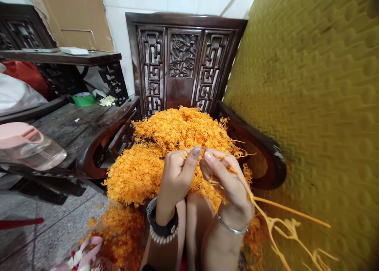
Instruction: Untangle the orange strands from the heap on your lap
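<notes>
My left hand point(177, 169) is closed, thumb pressed against the curled fingers, with small orange bits showing at the grip. Close beside it, my right hand point(229, 181) pinches a thin, branching orange sprig point(274, 223). The sprig's long stems pass over the wrist and trail down to the lower right. Both sets of fingertips nearly meet in front of a large heap of frilly orange sprigs point(177, 125), which look like artificial plant pieces. That heap rests on a dark carved wooden chair point(183, 91). The exact pieces between the fingertips are too small to make out.
A padded olive-yellow sheet point(310, 89) stands along the right. At left, a wooden seat point(59, 123) holds a pink-lidded clear jug point(32, 144) and a green tape roll point(84, 99). More orange pieces point(118, 233) lie low, near a pink-handled bag point(89, 257).
</notes>
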Demonstrator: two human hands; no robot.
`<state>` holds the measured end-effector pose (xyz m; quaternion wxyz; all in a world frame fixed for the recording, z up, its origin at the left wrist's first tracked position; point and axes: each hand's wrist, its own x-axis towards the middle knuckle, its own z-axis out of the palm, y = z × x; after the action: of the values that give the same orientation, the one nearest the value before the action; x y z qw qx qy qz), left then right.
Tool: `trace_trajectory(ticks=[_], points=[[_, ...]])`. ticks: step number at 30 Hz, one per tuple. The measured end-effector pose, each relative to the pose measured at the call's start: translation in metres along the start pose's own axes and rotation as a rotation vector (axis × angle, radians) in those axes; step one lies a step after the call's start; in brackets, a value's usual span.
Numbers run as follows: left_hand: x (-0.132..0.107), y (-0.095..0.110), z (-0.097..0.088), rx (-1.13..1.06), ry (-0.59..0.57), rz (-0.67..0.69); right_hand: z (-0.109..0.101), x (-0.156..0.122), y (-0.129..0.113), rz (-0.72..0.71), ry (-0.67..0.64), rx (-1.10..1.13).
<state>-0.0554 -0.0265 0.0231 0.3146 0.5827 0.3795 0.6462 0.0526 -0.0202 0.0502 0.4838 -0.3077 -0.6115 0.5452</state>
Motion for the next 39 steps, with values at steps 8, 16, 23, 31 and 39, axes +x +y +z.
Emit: trace_trajectory(ticks=[8, 16, 23, 31, 39], points=[[-0.013, 0.009, 0.025, -0.517, 0.205, -0.197, 0.012, 0.001, 0.009, -0.136, -0.185, 0.513], [0.004, 0.008, -0.004, -0.613, 0.225, -0.032, 0.004, 0.009, 0.013, -0.307, -0.237, 0.011], [0.002, 0.017, -0.013, -0.942, 0.159, 0.023, -0.018, 0.015, 0.003, -0.18, 0.093, 0.519], [0.004, 0.002, -0.001, -0.753, 0.119, -0.048, -0.003, 0.013, 0.009, -0.246, 0.326, 0.225], [-0.009, -0.001, -0.001, -0.27, 0.262, 0.267, 0.0, 0.011, 0.009, -0.201, 0.273, 0.146]])
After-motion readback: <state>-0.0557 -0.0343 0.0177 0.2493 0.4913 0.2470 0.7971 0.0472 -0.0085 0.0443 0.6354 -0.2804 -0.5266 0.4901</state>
